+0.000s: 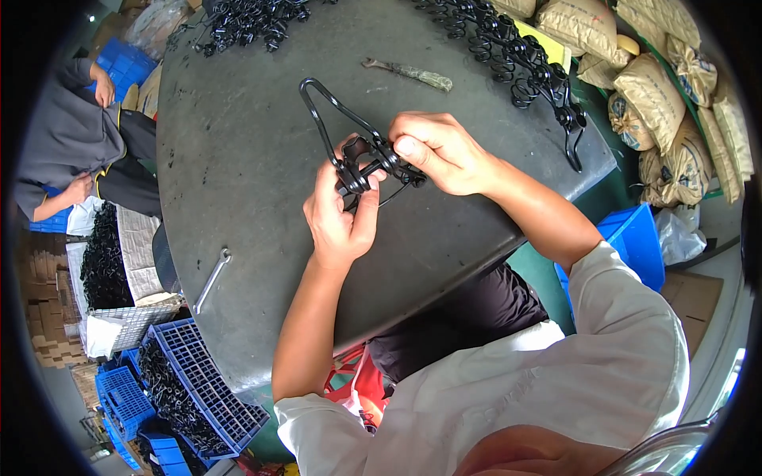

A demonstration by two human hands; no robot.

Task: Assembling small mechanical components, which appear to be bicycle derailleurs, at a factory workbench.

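black wire part is held above the middle of the bench, its long loop pointing far left. the left hand is closed around its coils; the right hand curls nearly closed at its right side, though whether it grips cannot be told. a wrench lies near left; black coiled parts line the far right.

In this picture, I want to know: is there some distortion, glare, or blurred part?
Head view: fisheye distortion, black corners. Head view: small highlights on the glossy black wire part in left hand and right hand, without obvious blur. Head view: glare near the lower right rim, dull sheen on the grey table.
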